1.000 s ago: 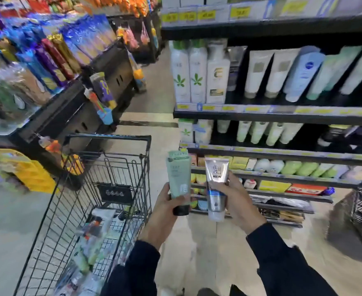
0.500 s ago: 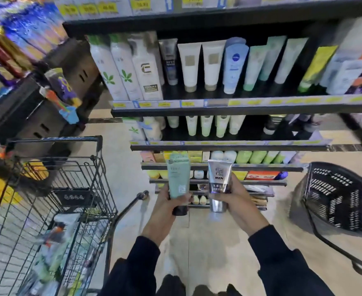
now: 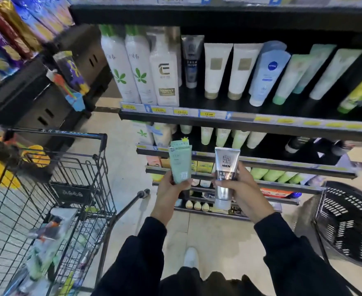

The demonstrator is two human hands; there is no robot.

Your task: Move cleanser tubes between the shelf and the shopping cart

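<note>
Left hand point(image 3: 169, 190) gripping green tube point(image 3: 180, 165), right hand point(image 3: 243, 189) gripping silver tube point(image 3: 226, 171), shelf edge point(image 3: 240, 122) just ahead

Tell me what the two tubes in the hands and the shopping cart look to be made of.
Green tube, in the left hand: probably soft plastic, matte, since it shows no glare. Silver tube, in the right hand: likely plastic or laminate with a metallic sheen, showing bright streaks. Shopping cart: dark coated metal wire, seen in its thin grid bars.

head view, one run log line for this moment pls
left hand: holds green tube | right hand: holds silver MEN tube | both upright before shelf | cart at left
</note>
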